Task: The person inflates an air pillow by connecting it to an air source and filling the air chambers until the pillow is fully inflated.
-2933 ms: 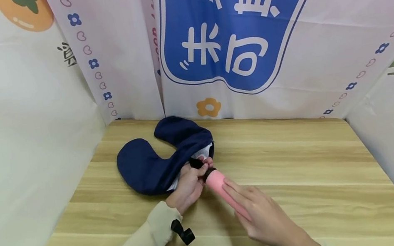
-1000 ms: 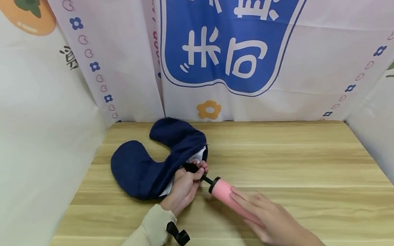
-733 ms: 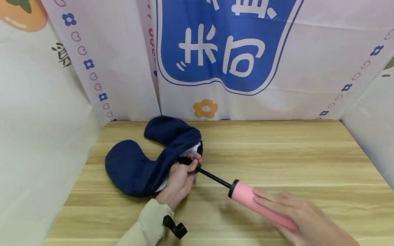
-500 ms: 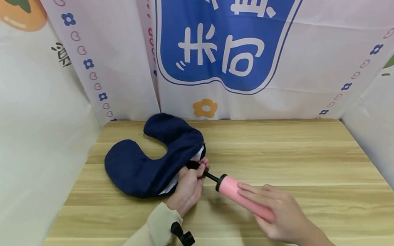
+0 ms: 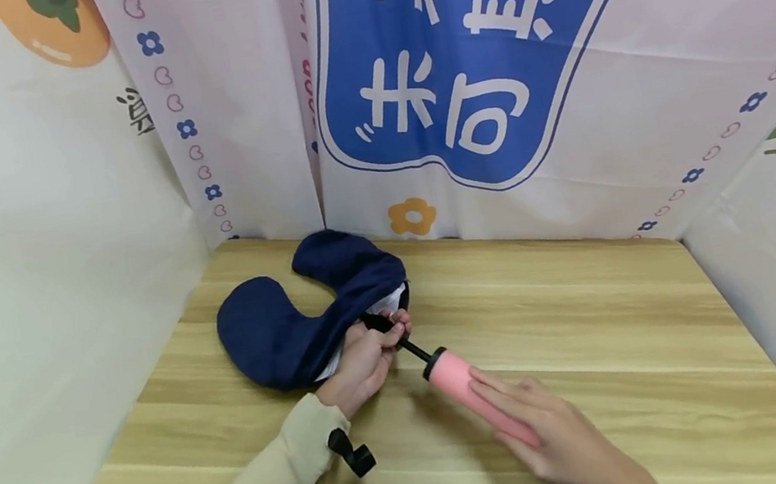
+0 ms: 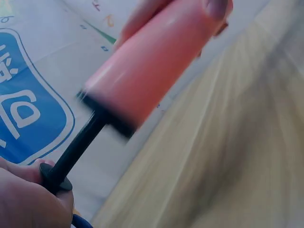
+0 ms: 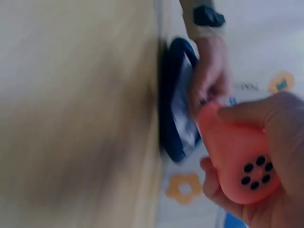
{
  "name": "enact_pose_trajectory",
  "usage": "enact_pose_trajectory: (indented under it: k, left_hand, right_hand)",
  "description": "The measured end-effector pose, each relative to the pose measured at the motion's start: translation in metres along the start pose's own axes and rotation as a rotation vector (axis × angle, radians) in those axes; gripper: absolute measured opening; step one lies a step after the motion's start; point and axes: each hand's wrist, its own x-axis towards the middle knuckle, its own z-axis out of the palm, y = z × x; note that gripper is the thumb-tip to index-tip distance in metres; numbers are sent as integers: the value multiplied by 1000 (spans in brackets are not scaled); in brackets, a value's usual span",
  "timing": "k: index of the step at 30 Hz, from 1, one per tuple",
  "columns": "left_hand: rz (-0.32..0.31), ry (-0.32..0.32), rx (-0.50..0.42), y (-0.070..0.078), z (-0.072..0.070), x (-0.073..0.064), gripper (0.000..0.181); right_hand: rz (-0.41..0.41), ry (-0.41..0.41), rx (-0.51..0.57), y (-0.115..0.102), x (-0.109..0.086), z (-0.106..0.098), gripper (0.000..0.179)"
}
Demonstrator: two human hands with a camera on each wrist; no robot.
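Note:
A navy U-shaped neck pillow (image 5: 274, 332) lies on the table, its white inside (image 5: 391, 303) showing along an open edge. At that edge my left hand (image 5: 362, 365) pinches the black end of a hand pump. The pump's black rod (image 6: 78, 147) runs from those fingers into a pink barrel (image 5: 464, 387), with a stretch of rod exposed. My right hand (image 5: 552, 434) grips the barrel, fingers along its top. In the right wrist view, the barrel's rounded end (image 7: 251, 175) shows several black holes. The tip inside the pillow opening is mostly hidden by my left hand.
The wooden table (image 5: 592, 312) is enclosed by printed cloth walls at the back (image 5: 614, 152) and sides. A black strap fitting (image 5: 352, 454) hangs from the left sleeve (image 5: 272, 473).
The barrel first sat close against my left hand, then slid back and exposed a long stretch of rod. It has since moved partway forward again. My left hand keeps its pinch.

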Motion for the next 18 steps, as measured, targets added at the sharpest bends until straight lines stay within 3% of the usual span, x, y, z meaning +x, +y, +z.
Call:
enact_pose_trajectory:
  k: [5, 8, 13, 18]
  left_hand:
    - [30, 31, -68, 7, 2, 9, 24]
    - [75, 48, -114, 5, 8, 6, 23]
    - [45, 60, -94, -13, 22, -9, 24]
    - [34, 75, -52, -21, 24, -14, 30]
  right_hand:
    - [13, -54, 0, 6, -24, -44, 55]
    - [-25, 9, -9, 4, -22, -54, 50]
    - [-42, 126, -64, -7, 6, -22, 73]
    - [-32, 152, -67, -10, 23, 14, 75]
